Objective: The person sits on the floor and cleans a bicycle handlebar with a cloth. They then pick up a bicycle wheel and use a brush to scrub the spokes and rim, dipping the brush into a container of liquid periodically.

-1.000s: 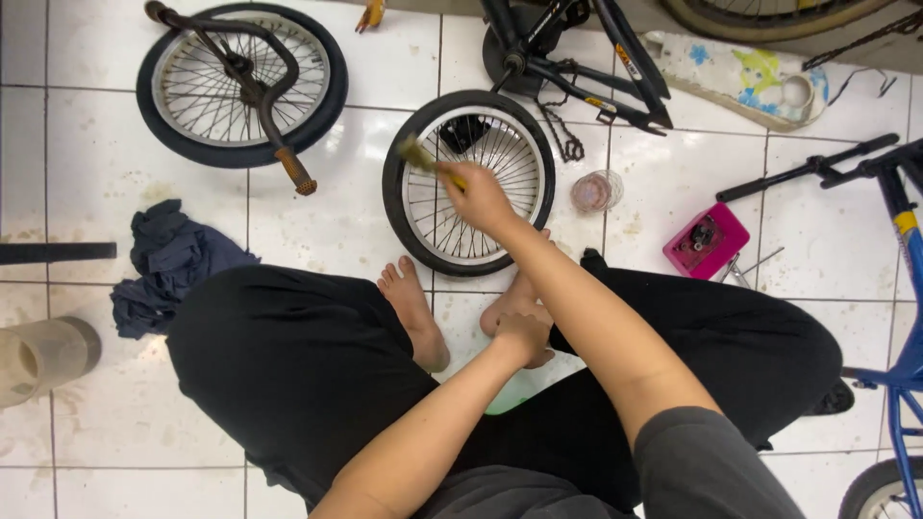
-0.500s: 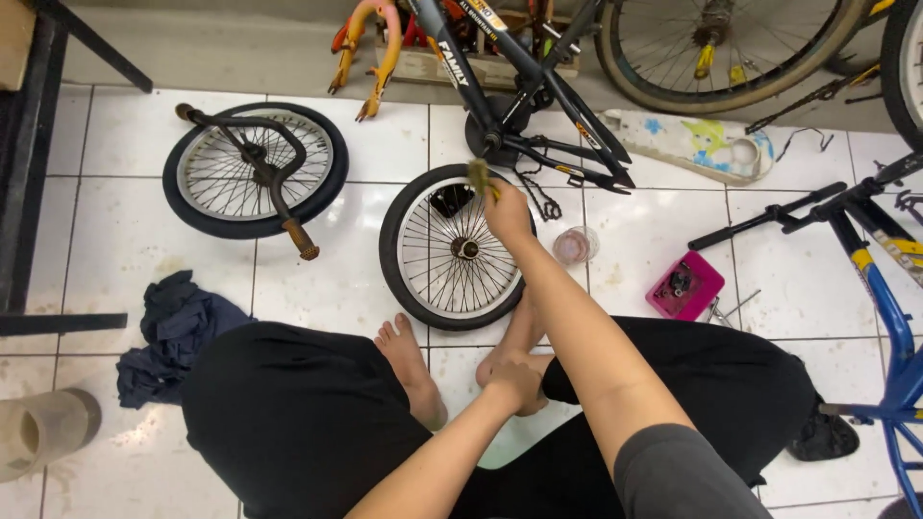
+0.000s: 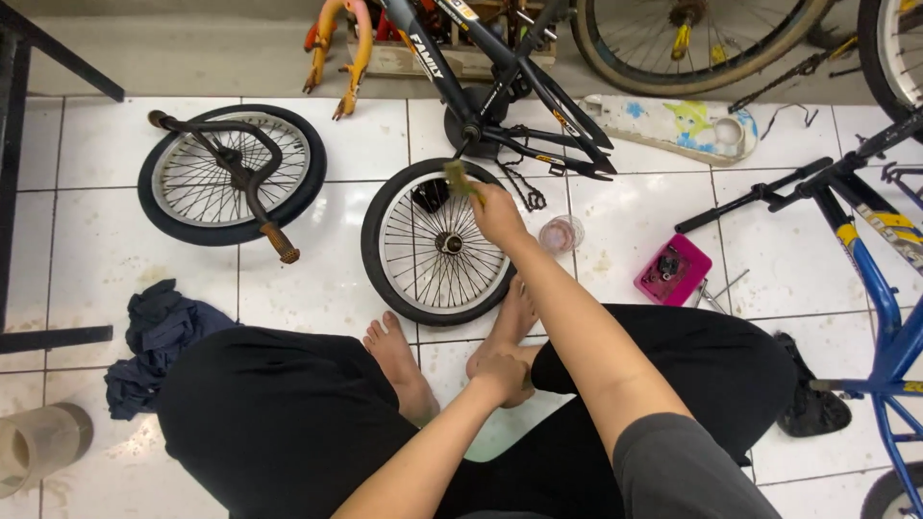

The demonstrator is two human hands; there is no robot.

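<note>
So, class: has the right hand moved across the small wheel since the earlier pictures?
Yes. The right hand, gripping the brush, went from over the hub to the small wheel's upper right.

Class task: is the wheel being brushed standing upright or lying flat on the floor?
Lying flat. The wheel shows its full round face and hub to the downward camera, resting on the tiles, with the right hand holding a brush over its rim.

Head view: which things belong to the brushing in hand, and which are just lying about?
In hand:
right hand
brush
near wheel
left hand, resting at the foot

Lying about:
second wheel
dark rag
pink box
small cup
</note>
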